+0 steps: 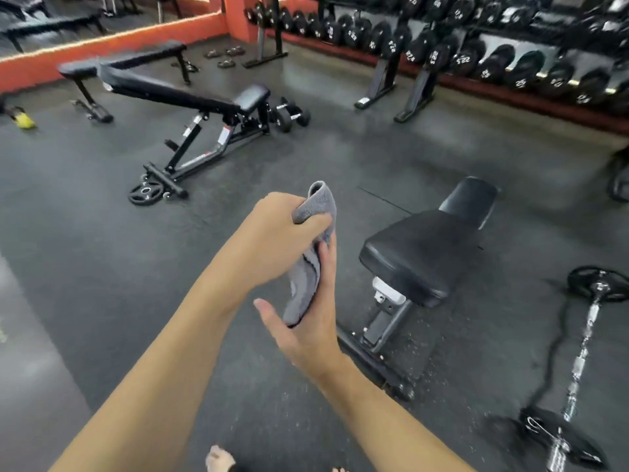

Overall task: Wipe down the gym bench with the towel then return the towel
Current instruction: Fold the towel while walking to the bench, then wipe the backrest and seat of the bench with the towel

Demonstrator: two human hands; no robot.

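Right hand [308, 321] cupping towel [308, 267], left hand [282, 233] clenching top

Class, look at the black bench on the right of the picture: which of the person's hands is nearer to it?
Right. The right hand cups the grey towel's lower end, beside the bench pad's near corner. The left hand grips the towel's top, farther left.

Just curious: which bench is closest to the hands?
The flat bench right of the hands; the inclined one and the plain one stand farther back.

one towel [311, 253], three benches [422, 250], two hands [282, 240]
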